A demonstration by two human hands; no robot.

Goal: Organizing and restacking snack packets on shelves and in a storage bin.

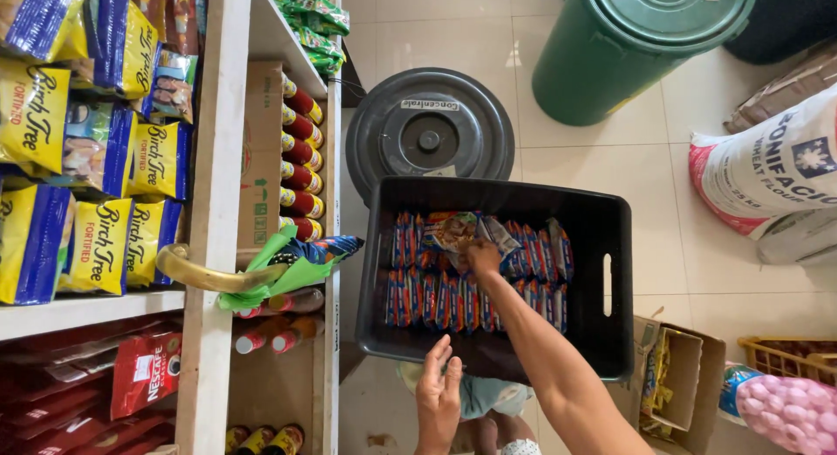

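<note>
Black plastic crate (602,237), centre of frame, holds 2 rows of small red-and-blue snack packets (475,300) standing on edge. Right hand (481,256), reaching in from lower right, fingers closed on a loose packet (452,230) lying on top of the upper row. Left hand (438,394), lower centre, fingers gripping the crate's near rim. Left of frame: wooden shelf (214,159) with yellow-and-blue pouches (100,246). Upper frame: grey bin lid (429,128) and green bin (636,41) on the tiled floor.
</note>
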